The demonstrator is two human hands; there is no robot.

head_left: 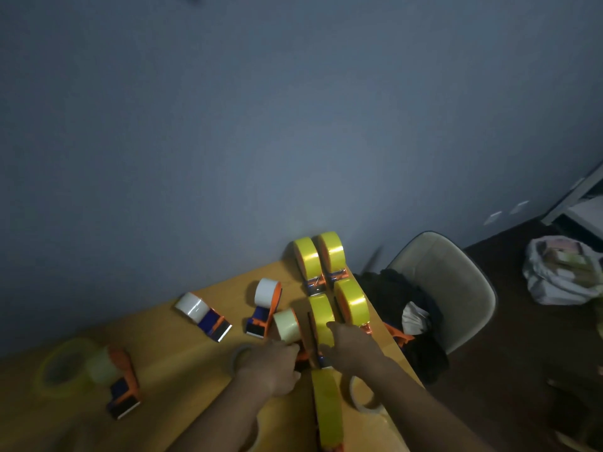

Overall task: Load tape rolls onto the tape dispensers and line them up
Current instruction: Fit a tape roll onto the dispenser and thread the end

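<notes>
Tape dispensers with orange-and-blue plastic frames sit spread over the yellow wooden bench (182, 360), which meets a grey-blue wall (293, 125). Off its right edge stands a cream plastic chair (456, 282) with dark clothing piled on it. Four dispensers loaded with yellow tape rolls cluster at the far right corner: two side by side at the back (318, 256), one (352, 300) nearer, and the yellow-roll dispenser (321, 316) between the hands, its long axis running from the person toward the wall, roll end farthest. A fifth yellow roll (328, 409) stands on edge nearest the camera. Left of them, three dispensers with whitish rolls (202, 316), (266, 305), (114, 376) lie well apart, axes slanting differently. The right hand (354, 345) has its grip curled around the yellow roll's near side. The left hand (277, 363) has its grip clenched on the orange frame beside a pale roll (287, 324).
</notes>
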